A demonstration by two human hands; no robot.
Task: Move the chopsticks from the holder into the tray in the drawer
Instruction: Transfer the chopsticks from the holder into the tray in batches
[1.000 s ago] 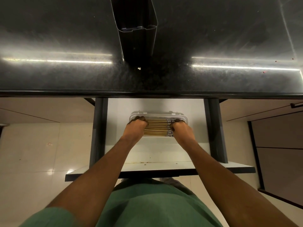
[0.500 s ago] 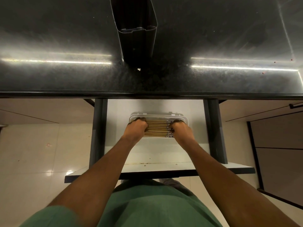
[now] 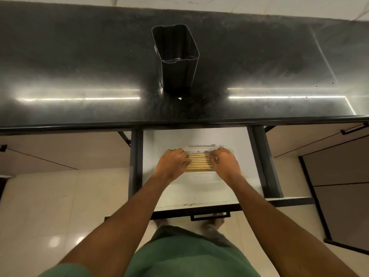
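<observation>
Several wooden chopsticks (image 3: 199, 162) lie side by side in a white tray (image 3: 201, 149) inside the open white drawer (image 3: 197, 194). My left hand (image 3: 172, 163) covers their left ends, fingers curled onto them. At the right ends sits my right hand (image 3: 226, 163), its fingers bent over the sticks. The dark holder (image 3: 176, 60) stands on the black counter, and nothing shows inside it.
The black counter (image 3: 79, 62) spans the top of the view, its front edge overhanging the drawer's back. Dark drawer rails (image 3: 136, 162) run along both sides. Beige cabinet fronts and a pale tiled floor (image 3: 60, 206) flank the drawer. A handle (image 3: 210, 216) is on the drawer front.
The head view has tilted back, so the whole holder and the drawer handle now show. Both hands stay on the chopstick ends, slightly closer together.
</observation>
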